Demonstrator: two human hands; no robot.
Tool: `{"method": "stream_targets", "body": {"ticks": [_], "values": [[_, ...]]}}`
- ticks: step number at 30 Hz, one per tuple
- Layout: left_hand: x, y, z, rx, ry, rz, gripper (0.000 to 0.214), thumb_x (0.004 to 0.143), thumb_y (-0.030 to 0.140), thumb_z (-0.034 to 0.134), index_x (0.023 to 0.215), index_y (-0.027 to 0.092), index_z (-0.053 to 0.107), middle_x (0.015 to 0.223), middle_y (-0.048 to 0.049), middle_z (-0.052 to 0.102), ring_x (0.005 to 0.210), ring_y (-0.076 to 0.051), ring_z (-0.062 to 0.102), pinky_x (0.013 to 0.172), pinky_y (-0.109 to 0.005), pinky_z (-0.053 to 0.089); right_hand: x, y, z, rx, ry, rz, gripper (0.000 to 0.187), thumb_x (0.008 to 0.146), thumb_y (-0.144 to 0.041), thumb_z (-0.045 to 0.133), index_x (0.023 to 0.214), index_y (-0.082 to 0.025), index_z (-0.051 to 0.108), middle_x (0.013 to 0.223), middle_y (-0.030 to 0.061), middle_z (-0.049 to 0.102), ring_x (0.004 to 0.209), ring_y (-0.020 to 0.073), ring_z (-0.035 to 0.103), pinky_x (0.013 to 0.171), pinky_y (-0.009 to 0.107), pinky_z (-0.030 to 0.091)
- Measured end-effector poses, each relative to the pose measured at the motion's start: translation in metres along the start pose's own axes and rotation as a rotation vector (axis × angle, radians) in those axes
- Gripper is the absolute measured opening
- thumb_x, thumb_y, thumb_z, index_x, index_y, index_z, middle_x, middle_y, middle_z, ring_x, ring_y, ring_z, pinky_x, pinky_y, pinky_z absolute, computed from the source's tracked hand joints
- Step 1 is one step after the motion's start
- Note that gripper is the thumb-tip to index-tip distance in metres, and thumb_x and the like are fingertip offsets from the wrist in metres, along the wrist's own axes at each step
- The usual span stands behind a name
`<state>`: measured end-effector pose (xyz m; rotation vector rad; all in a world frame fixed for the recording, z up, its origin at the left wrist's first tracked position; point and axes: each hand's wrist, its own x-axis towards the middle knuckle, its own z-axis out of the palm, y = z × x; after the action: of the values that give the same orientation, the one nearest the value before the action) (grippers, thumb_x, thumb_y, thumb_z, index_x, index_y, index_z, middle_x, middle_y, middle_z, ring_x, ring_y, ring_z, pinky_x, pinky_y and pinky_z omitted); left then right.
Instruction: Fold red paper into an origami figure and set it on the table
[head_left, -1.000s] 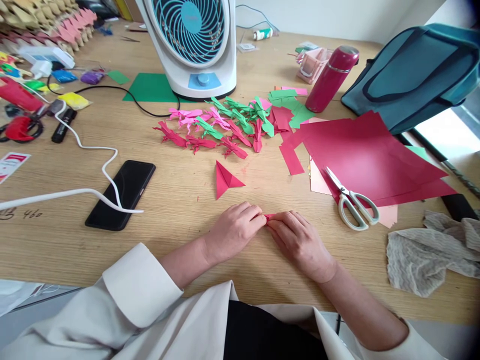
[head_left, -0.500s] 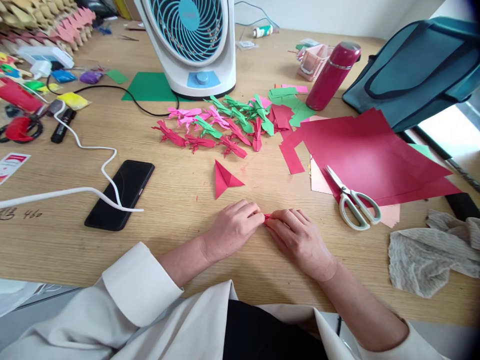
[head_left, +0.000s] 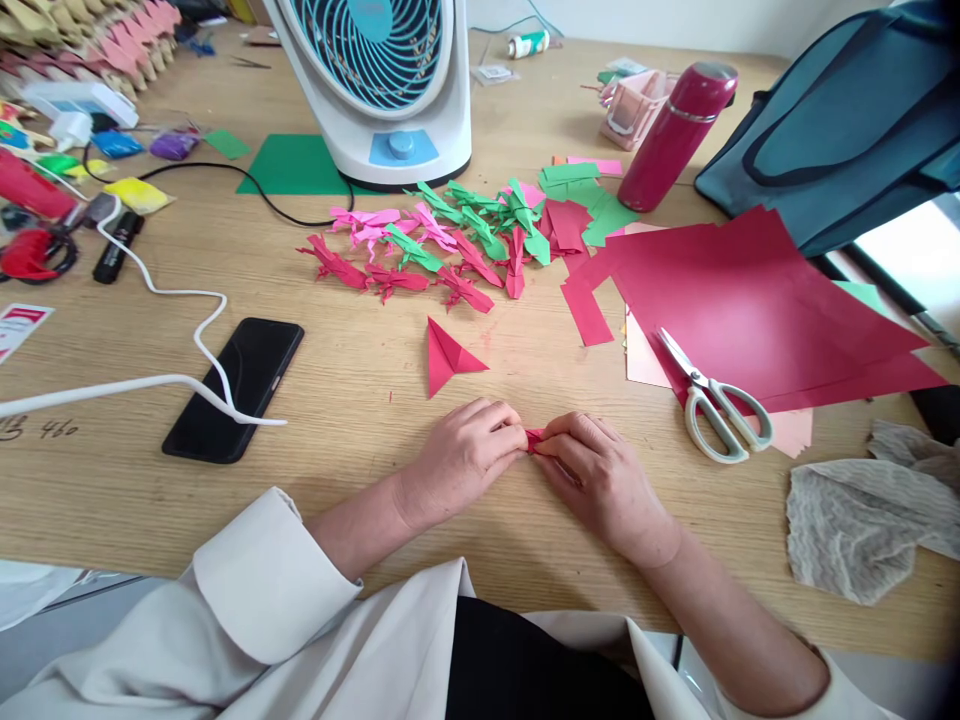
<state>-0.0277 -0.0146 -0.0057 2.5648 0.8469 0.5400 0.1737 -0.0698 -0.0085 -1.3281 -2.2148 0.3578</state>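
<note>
A small folded red paper piece (head_left: pixel 533 440) is pinched between both hands just above the table's near part, mostly hidden by the fingers. My left hand (head_left: pixel 469 455) grips its left end with closed fingers. On its right end, my right hand (head_left: pixel 600 480) is closed with thumb and fingers. Beyond the left hand lies a second folded red paper (head_left: pixel 452 358), pointed like an arrowhead. Farther back, several folded figures of red (head_left: pixel 390 281), green (head_left: pixel 480 230) and pink paper (head_left: pixel 367 228) lie in a loose cluster.
Scissors (head_left: pixel 712 395) rest partly on large red sheets (head_left: pixel 750 300) at the right, near a crumpled grey cloth (head_left: pixel 855 520). A red flask (head_left: pixel 675 140) stands behind. On the left, a white cable (head_left: pixel 150 380) crosses a black phone (head_left: pixel 240 385). A fan (head_left: pixel 405 150) stands at the back.
The view has shifted slightly. Both hands stay at the same place on the small red paper, with the fingers moved a little and slightly more of it showing.
</note>
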Motion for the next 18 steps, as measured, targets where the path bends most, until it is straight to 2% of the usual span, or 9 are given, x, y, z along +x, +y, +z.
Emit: {"method": "stream_targets", "body": {"ticks": [5, 10, 18], "values": [[0.0002, -0.0008, 0.001, -0.047, 0.008, -0.012, 0.016, 0.097, 0.019, 0.055, 0.083, 0.017, 0.063, 0.093, -0.0033, 0.064, 0.092, -0.016, 0.058, 0.085, -0.03, 0.048, 0.0016, 0.0004, -0.0018, 0.087, -0.021, 0.073, 0.012, 0.097, -0.017, 0.055, 0.09, -0.018, 0.066, 0.094, 0.0077, 0.063, 0.085, 0.0193, 0.059, 0.078, 0.036, 0.048], [-0.0025, -0.0027, 0.0048, -0.083, 0.065, -0.035, 0.014, 0.097, 0.018, 0.053, 0.086, 0.016, 0.061, 0.091, -0.0032, 0.063, 0.089, -0.016, 0.058, 0.083, -0.03, 0.048, 0.0027, -0.0004, -0.0029, 0.182, -0.022, 0.149, 0.012, 0.095, -0.017, 0.057, 0.086, -0.019, 0.065, 0.094, 0.0063, 0.063, 0.085, 0.0186, 0.059, 0.078, 0.034, 0.047], [-0.007, 0.0006, 0.0035, 0.008, 0.082, -0.054, 0.016, 0.098, 0.016, 0.05, 0.087, 0.015, 0.062, 0.089, -0.0043, 0.061, 0.088, -0.016, 0.056, 0.083, -0.031, 0.049, 0.0069, -0.0039, -0.0043, 0.25, -0.022, 0.246, 0.014, 0.091, -0.011, 0.056, 0.082, -0.02, 0.063, 0.09, 0.004, 0.061, 0.082, 0.0181, 0.058, 0.075, 0.032, 0.045]]}}
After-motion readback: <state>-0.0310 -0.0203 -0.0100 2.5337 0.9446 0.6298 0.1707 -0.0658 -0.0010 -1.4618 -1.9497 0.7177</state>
